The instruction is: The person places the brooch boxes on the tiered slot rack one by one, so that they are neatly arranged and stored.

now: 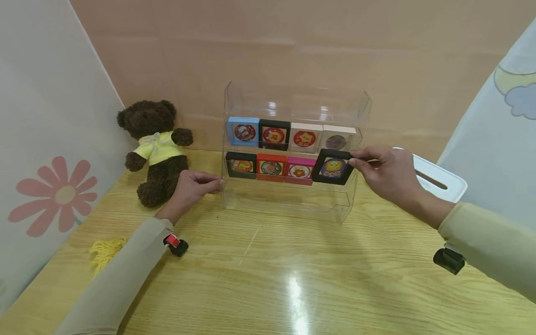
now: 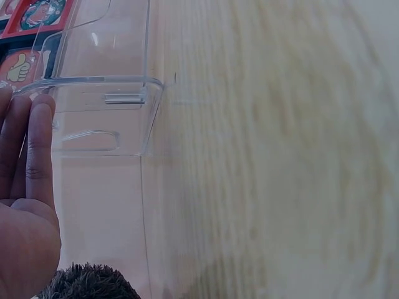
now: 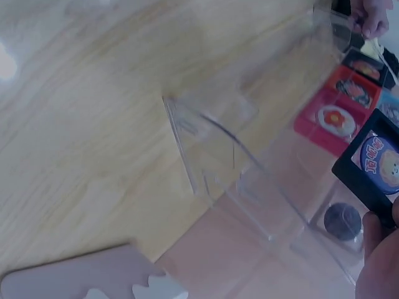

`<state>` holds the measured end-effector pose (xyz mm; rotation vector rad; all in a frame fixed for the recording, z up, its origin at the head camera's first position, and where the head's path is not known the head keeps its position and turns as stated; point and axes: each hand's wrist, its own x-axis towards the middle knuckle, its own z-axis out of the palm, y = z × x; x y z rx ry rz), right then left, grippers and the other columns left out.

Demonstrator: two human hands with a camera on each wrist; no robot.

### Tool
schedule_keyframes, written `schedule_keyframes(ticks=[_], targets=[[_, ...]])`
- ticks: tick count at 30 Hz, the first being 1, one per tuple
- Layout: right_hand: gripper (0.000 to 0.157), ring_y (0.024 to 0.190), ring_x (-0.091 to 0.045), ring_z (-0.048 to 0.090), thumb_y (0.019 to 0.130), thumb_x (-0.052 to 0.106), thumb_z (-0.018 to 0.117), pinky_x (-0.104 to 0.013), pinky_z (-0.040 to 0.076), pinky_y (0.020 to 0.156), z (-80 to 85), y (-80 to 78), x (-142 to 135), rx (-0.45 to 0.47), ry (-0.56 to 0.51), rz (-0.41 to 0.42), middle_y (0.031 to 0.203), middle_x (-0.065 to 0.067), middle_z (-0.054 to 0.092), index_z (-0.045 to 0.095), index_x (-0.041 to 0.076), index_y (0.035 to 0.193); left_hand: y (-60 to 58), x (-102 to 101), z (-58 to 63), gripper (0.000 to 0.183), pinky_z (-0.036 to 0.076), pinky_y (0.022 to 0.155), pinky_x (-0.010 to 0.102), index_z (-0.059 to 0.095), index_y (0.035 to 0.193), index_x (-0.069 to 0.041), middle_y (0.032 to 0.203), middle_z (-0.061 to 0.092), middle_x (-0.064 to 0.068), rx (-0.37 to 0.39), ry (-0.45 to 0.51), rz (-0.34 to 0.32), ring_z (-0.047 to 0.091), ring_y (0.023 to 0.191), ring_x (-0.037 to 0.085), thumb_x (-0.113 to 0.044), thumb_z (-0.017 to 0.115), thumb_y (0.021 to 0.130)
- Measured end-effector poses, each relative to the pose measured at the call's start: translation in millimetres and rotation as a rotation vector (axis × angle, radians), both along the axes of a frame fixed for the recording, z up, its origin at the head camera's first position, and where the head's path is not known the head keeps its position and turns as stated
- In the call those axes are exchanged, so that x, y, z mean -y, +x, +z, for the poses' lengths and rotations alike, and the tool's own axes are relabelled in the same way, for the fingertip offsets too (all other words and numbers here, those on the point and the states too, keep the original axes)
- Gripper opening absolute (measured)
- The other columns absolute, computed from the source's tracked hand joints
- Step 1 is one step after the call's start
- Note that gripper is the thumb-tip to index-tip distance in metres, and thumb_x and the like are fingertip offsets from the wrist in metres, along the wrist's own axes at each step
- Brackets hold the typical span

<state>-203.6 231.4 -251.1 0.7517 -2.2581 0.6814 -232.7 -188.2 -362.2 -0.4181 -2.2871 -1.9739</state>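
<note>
A clear acrylic display rack (image 1: 289, 204) stands upright on the table, with two rows of small square framed badges on its shelves. My right hand (image 1: 389, 174) pinches a black square frame (image 1: 321, 177) by its right side, between thumb and fingers. Inside that frame is a round purple badge with a yellow character. It tilts at the right end of the lower row, next to a pink frame (image 1: 299, 182). At the rack's lower left side edge, my left hand (image 1: 193, 188) grips with thumb and fingertips; its outer fingers (image 2: 40, 149) extend straight in the left wrist view.
A brown teddy bear (image 1: 167, 165) in a yellow shirt sits left of the rack. Yellow yarn (image 1: 104, 251) lies near my left forearm. Behind my right hand is a white slotted box (image 1: 456, 184). Curtains and a plain backdrop (image 1: 293, 42) border the table (image 1: 335, 284).
</note>
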Motion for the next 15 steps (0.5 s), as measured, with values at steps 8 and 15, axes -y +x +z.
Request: schedule_keyframes(ticks=[8,15], targets=[[0.006,0.069,-0.009,0.065,0.080,-0.001,0.074,0.003,0.039,0.060,11.2,-13.5,-12,0.005,0.006,-0.054,0.087,-0.014,0.071,0.073,-0.003,0.086,-0.8,1,0.7,0.024,0.060,0.071,0.034,0.066,0.099,0.017,0.082,0.071,0.011,0.017,0.002,-0.017,0.069,0.073,0.021,-0.003,0.069,0.087],[0.005,0.071,0.024,0.045,0.079,-0.004,0.073,0.003,0.040,0.061,9.5,-21.5,-13,0.005,-0.032,-0.058,0.088,-0.016,0.070,0.072,-0.006,0.084,-0.6,1,-0.2,0.026,0.059,0.071,0.034,0.068,0.099,0.014,0.083,0.071,0.011,0.014,-0.005,-0.009,0.069,0.074,0.023,-0.009,0.072,0.086]])
